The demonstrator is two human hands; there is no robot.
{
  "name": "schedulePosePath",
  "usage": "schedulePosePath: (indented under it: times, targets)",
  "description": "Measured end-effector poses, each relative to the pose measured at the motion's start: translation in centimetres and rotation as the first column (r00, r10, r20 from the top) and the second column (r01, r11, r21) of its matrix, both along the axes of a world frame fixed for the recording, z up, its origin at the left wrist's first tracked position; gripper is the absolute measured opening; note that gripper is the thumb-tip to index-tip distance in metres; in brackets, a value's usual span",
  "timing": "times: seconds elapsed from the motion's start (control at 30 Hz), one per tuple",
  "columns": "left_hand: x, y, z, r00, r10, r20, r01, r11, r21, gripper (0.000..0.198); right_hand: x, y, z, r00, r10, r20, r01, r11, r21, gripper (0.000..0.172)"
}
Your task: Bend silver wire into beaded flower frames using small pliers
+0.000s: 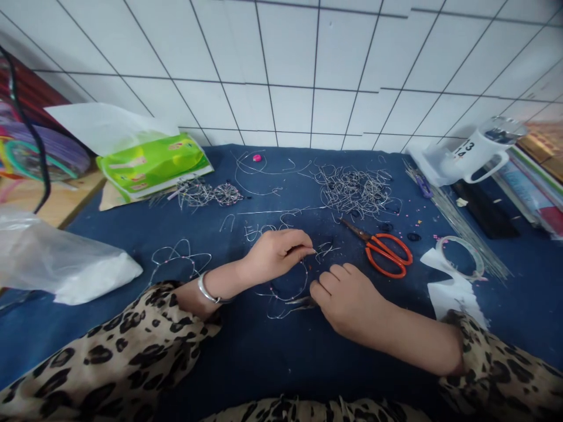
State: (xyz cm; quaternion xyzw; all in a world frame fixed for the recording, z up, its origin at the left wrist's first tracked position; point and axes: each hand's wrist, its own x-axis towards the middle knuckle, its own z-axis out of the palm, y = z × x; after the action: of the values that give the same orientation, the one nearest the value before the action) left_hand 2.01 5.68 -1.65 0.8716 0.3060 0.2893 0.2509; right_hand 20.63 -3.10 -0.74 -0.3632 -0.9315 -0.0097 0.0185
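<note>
My left hand [281,252] is closed in a pinch at the middle of the table, over the upper edge of a thin beaded wire loop [307,280]. The wire seems to run up into its fingertips, though the exact grip is hidden. Just to the right, my right hand [347,299] is curled around a pair of small pliers [301,303]. Only their metal jaws show, pointing left across the loop's lower side. Short wire pieces [325,251] lie beyond my left fingertips. Orange-handled scissors [387,253] rest to the upper right.
A tangle of bent wires [356,190] and finished-looking wire bundles [209,193] lie at the back. A tissue pack [153,167], plastic bag [65,258] and another beaded wire piece [176,258] are leftward. Rightward are a tape roll [461,258], straight wires [466,228] and a white mug [468,155].
</note>
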Motion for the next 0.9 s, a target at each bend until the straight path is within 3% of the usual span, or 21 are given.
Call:
schedulePosePath:
  times: [0.33,0.53,0.9]
  targets:
    - [-0.36,0.60,-0.21,0.997,0.041,-0.071,-0.044,0.998,-0.037,0.009,0.30,0.59,-0.15,0.998,0.059,-0.028,-0.060,0.997,-0.054,0.044]
    - [-0.42,0.42,-0.32,0.995,0.046,-0.091,-0.051,0.997,-0.058,0.008,0.08,0.88,0.06,0.999,0.049,0.009,-0.047,0.987,-0.154,0.038]
    - [-0.49,0.25,-0.68,0.993,-0.025,-0.114,0.031,0.998,0.055,0.013,0.17,0.97,0.10,0.998,0.053,0.015,-0.050,0.983,-0.176,0.037]
